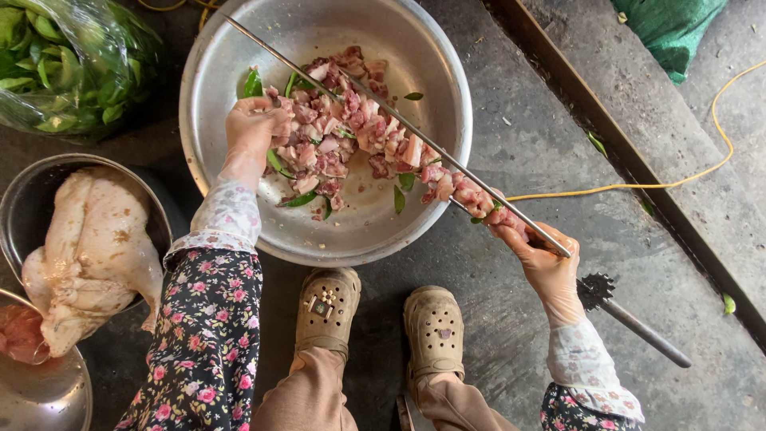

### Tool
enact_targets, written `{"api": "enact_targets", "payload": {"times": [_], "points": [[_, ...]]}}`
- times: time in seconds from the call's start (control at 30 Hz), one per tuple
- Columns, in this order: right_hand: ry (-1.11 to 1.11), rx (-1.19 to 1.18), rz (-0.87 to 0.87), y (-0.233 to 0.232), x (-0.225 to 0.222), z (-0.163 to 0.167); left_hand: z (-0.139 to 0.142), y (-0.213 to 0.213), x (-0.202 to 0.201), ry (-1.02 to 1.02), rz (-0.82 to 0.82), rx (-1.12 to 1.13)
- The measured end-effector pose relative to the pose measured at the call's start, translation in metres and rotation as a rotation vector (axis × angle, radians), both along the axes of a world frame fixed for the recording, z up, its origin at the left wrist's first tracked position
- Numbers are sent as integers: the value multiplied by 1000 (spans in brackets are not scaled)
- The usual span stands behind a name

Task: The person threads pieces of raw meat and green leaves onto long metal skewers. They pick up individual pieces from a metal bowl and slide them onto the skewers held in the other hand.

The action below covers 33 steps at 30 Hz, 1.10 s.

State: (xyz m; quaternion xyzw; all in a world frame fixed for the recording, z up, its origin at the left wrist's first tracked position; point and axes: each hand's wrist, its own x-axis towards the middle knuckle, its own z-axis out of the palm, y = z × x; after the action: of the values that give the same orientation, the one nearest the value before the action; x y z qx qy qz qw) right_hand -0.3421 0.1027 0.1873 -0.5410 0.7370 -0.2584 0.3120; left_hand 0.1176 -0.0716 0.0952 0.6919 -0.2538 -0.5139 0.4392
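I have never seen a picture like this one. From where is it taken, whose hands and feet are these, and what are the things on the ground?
There is no machine here. The single picture comes from a camera worn on a person's head, looking straight down, so the two hands and the two feet in tan clogs belong to that person, who seems to crouch on a grey concrete floor.

The right hand holds a long metal skewer with meat pieces already threaded on near that hand. The left hand reaches into a large metal bowl and touches a heap of chopped raw meat mixed with green leaves.

At the left, a whole plucked bird lies in a smaller bowl, and a plastic bag of green leaves lies above it. A yellow cord runs across the floor.
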Motion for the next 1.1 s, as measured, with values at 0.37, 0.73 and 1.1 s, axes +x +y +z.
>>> {"api": "enact_targets", "payload": {"times": [0.37,0.73,1.1], "points": [[132,-112,126,-6,-1,1,16,-40,54,160,65,-115],[160,-89,131,-10,6,9,16,-70,84,176,129,-343],[158,-84,109,-4,7,11,37,-62,68,-87,27,-390]]}}
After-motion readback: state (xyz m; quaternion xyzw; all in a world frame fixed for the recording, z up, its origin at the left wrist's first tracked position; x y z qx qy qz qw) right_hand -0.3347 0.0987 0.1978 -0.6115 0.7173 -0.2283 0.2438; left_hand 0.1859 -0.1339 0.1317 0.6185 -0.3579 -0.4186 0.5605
